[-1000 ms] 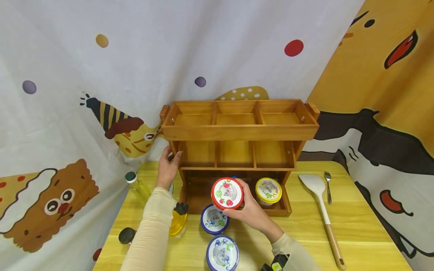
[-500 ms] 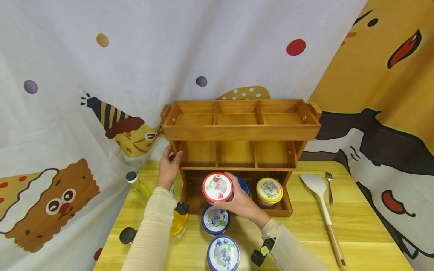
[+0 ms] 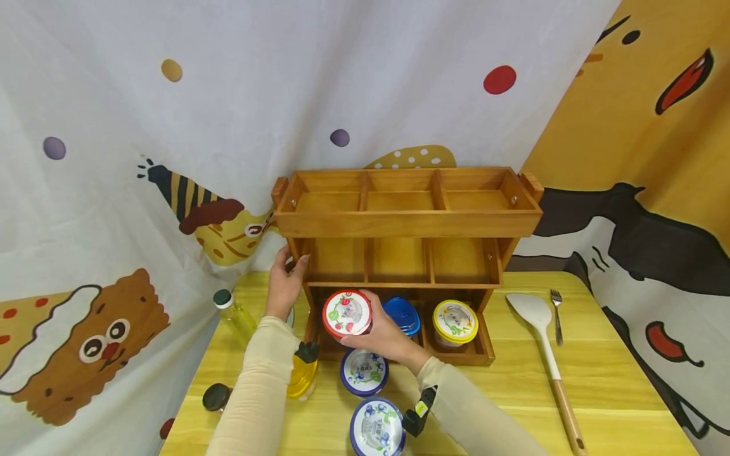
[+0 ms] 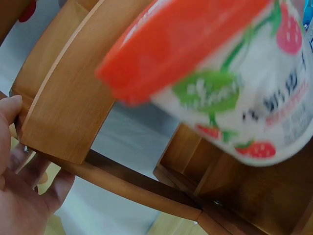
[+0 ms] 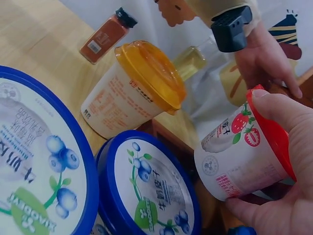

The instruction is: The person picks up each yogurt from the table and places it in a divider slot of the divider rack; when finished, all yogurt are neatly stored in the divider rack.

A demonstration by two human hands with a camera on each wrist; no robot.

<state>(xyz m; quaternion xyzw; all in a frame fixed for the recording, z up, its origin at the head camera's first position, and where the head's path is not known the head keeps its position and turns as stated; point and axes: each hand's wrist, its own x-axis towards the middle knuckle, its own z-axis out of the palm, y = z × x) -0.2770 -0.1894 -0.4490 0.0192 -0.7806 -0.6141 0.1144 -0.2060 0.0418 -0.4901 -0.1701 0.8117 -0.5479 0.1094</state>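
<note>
My right hand (image 3: pixel 383 329) holds a strawberry yogurt cup (image 5: pixel 239 147) with a red lid, thumb and fingers around its side. The cup is at the left part of the bottom tray of a three-tier wooden rack (image 3: pixel 399 223); whether it touches the tray I cannot tell. My left hand (image 3: pixel 285 282) grips the rack's left side, thumb in front and fingers behind the wooden part (image 4: pixel 63 98). In the bottom tray, a blue-lidded container (image 3: pixel 402 316) sits in the middle and a yellow-lidded cup (image 3: pixel 454 323) at the right.
Two blueberry cups (image 3: pixel 365 372) (image 3: pixel 377 427) stand before the rack. Left are an orange-lidded cup (image 5: pixel 132 88), a spice jar (image 5: pixel 105 39) and an oil bottle (image 3: pixel 236 316). A white spatula (image 3: pixel 544 348) and a fork (image 3: pixel 556 316) lie at the right.
My right hand has carried the strawberry cup leftward to the bottom tray's left part, uncovering the blue-lidded container. My left hand has stayed on the rack's side.
</note>
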